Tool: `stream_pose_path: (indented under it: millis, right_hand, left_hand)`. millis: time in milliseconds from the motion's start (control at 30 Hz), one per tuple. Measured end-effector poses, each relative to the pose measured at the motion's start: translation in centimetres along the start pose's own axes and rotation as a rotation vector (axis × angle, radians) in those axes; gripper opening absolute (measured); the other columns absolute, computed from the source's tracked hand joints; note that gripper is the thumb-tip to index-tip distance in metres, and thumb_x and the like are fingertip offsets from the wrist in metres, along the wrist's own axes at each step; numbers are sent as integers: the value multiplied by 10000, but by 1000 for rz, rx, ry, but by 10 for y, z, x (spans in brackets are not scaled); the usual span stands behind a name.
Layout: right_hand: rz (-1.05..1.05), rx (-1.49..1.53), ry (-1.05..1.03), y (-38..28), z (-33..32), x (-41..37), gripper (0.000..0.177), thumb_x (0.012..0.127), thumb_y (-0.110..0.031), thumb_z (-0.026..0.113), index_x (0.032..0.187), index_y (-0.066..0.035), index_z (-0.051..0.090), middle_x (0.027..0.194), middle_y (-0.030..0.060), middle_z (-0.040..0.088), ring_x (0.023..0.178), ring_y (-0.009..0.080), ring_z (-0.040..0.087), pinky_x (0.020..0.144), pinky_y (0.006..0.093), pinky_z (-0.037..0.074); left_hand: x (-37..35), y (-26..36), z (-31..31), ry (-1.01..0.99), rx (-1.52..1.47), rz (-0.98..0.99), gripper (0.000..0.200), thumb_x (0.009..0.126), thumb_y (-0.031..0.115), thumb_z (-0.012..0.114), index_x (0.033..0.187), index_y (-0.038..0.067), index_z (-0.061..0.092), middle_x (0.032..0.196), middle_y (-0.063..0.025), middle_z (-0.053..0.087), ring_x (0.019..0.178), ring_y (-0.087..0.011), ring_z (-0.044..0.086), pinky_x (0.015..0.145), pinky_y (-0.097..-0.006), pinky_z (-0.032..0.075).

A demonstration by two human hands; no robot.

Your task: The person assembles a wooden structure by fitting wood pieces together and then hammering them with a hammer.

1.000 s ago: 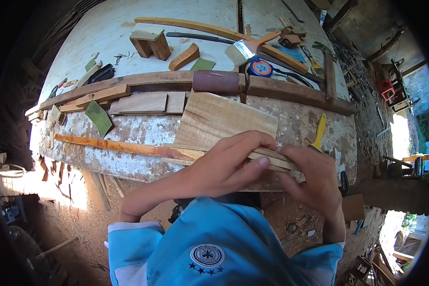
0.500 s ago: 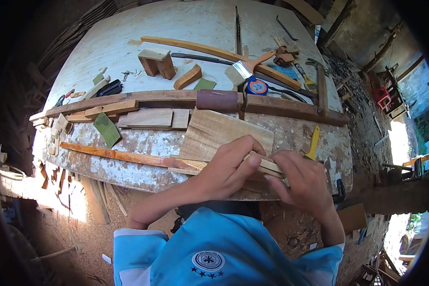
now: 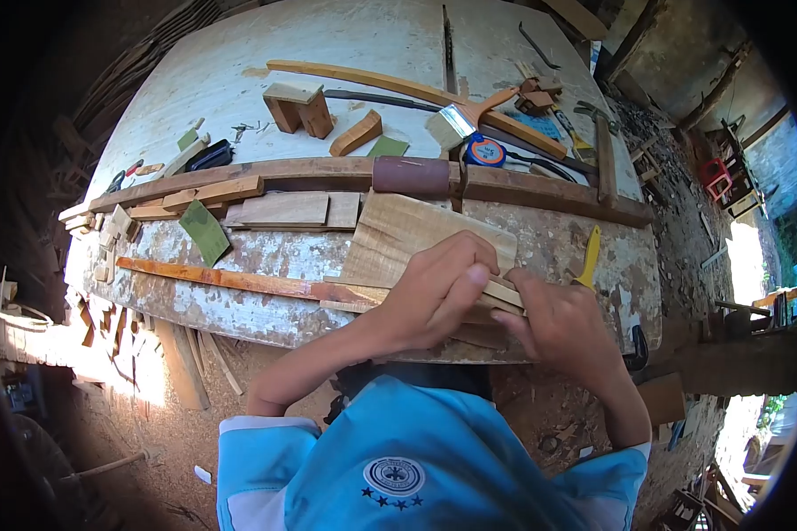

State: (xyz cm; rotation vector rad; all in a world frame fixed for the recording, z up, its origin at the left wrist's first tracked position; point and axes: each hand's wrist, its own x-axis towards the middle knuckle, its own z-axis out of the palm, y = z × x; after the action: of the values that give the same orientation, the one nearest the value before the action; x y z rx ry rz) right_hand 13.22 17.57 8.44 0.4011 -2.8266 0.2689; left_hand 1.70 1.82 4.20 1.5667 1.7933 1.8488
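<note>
At the near edge of the workbench (image 3: 266, 257) the two hands have closed in on each other. A second ago a clear stretch of wood showed between them, and now the fingertips almost meet over the bundle. The left hand (image 3: 429, 288) has slid along toward the right, its fingers (image 3: 469, 265) pressed together and curled down over the top of the wooden strips (image 3: 505, 295); the thumb is tucked below, out of sight. The right hand (image 3: 553, 319) has drawn in to meet it, its fingers (image 3: 518, 283) bent and pinching the strips' end from the other side. So the grip has tightened and shortened, and I'd judge the thin pieces are now squeezed flush in one stack rather than loosely gathered. Only a short pale sliver of the strips shows between the two hands. They lie on the bench lip, right in front of the person's body, across the near corner of the pale board (image 3: 407, 234). Off to the left a long orange-red slat (image 3: 221, 279) runs along the bench, its near end meeting the bundle under the left wrist. A yellow-handled tool (image 3: 587, 257) lies just beyond the right hand, not touched. Farther back are a green sanding sheet (image 3: 202, 230), a brown roll (image 3: 412, 175), a tape measure (image 3: 485, 150) and a paintbrush (image 3: 456, 124), all well apart from the hands.
</note>
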Motion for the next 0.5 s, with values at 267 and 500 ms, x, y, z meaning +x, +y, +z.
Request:
stream_pose_path:
  millis: [267,500]
  right_hand:
    - [101,214,-162,11,-7,-4,415,863,-352,597,1054,11,533,758,165,639,594,255,641,503,338,489]
    - [575,969,-157,62,-26,4,508,984,-406,342,1200,10,538,886,147,649,780,214,627,679,330,492]
  left_hand:
    - [-6,-15,-3,-175,-30,-57,376,887,276,612,1105,46,412,956,-123,518,866,-228,534,756,-332,442]
    - [5,-10,-15,-28,-373,-589,321,954,304,511,1082,27,411,899,-54,494,815,-96,478,715,-259,414]
